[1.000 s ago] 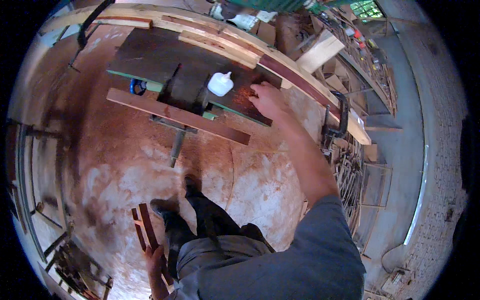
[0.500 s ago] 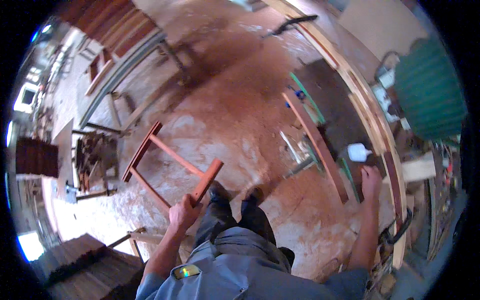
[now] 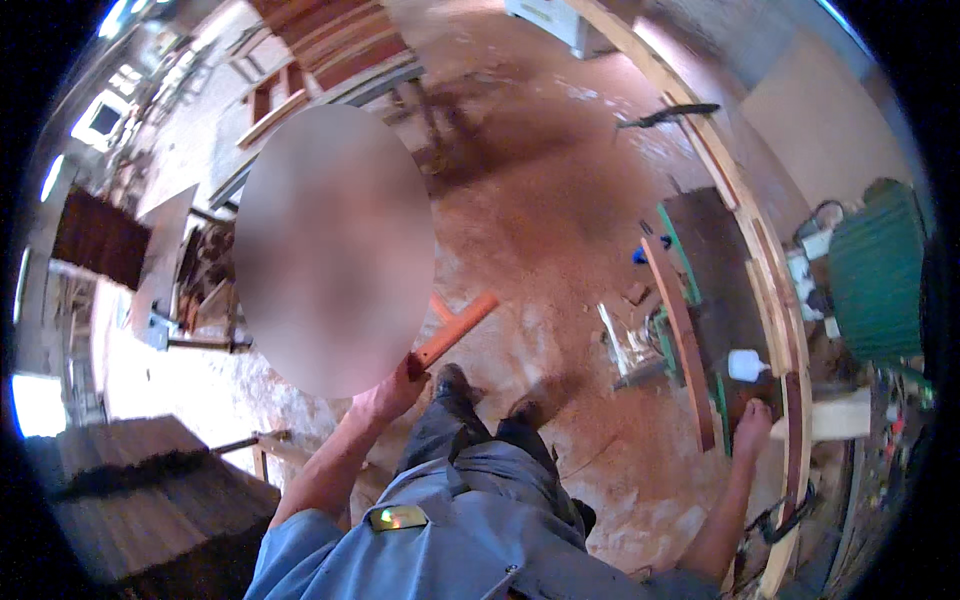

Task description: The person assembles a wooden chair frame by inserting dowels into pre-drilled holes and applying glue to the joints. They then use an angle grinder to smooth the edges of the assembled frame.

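My left hand (image 3: pixel 388 396) is closed around one end of a reddish wooden frame (image 3: pixel 458 328). It is held to the left above the floor, in front of my legs. A large blurred oval covers most of the frame, so only a rail end and a stub of a crosspiece show. At the right, my right hand (image 3: pixel 753 424) is at the bench with its fingers curled together; what they hold, if anything, cannot be made out. Just beyond it lies a white plastic bottle (image 3: pixel 746 365) with a narrow tip, apart from the fingers.
A reddish board (image 3: pixel 682 345) lies along the dark bench top (image 3: pixel 715 260), beside green bars. Long pale beams (image 3: pixel 765 290) with black clamps (image 3: pixel 672 116) run along the right. Stacked dark boards (image 3: pixel 150 500) stand at lower left. A slatted wooden stack (image 3: pixel 335 40) lies at far left.
The view has swung, so the surroundings sit further right and mostly lower. A blurred oval now hides most of the wooden frame. My left hand keeps its grip; my right hand stays near the bottle.
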`<state>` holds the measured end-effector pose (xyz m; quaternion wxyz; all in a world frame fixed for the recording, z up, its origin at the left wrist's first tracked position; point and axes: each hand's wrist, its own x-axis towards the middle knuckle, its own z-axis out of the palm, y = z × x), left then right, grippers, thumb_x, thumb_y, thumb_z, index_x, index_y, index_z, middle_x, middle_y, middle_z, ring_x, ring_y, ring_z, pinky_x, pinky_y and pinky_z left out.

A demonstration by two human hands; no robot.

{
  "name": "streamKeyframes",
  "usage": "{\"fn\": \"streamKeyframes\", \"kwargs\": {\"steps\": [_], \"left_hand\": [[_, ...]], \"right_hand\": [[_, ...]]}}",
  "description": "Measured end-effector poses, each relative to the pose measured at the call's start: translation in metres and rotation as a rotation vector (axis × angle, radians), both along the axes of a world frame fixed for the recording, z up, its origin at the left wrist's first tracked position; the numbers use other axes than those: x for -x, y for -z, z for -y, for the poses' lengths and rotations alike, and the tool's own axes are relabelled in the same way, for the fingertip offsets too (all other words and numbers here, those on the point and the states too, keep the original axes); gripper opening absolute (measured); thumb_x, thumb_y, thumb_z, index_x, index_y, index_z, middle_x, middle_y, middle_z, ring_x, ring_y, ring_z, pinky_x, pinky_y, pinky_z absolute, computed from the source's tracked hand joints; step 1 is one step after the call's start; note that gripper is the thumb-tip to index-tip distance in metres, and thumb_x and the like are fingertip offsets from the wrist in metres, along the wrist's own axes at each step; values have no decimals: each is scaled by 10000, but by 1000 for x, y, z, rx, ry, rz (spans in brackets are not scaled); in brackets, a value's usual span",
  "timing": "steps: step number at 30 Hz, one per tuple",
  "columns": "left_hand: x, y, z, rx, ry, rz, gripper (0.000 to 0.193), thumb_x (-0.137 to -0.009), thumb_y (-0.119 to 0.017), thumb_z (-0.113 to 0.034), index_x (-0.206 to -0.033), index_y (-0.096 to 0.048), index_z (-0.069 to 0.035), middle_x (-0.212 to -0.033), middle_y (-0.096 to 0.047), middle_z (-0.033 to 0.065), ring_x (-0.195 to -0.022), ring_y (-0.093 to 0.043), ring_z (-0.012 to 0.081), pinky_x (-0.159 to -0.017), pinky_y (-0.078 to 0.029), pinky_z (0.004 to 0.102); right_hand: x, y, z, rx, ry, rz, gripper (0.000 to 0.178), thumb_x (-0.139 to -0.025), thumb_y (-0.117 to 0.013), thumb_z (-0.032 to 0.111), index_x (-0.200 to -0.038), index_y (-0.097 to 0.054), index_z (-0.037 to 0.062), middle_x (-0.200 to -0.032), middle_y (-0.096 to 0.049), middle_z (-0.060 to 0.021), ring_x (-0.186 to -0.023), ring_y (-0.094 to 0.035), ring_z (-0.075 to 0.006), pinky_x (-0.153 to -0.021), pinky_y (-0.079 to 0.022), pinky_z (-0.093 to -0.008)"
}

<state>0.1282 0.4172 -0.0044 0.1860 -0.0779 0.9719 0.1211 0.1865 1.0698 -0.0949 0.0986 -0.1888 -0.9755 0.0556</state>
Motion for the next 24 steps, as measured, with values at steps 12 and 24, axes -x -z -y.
{"fn": "streamKeyframes", "kwargs": {"steps": [12, 24], "left_hand": [[54, -2, 12, -164, 458, -176, 278, -772, -727, -290, -838, -535, -102, -682, -650, 89, -606, -655, 306, -557, -519, 438], [99, -39, -108, -206, 1028, -429, 248, -819, -659, -296, -829, -528, -86, -606, -608, 110, -507, -620, 314, -470, -505, 433]], "right_hand": [[-98, -63, 146, 320, 622, -287, 200, -885, -587, 189, -965, -652, 17, -867, -655, -116, -781, -620, -236, -742, -489, -347], [-110, -62, 225, 668, 524, -570, 108, -851, -637, 74, -934, -661, 10, -782, -631, -49, -740, -603, -146, -696, -480, -265]]}}
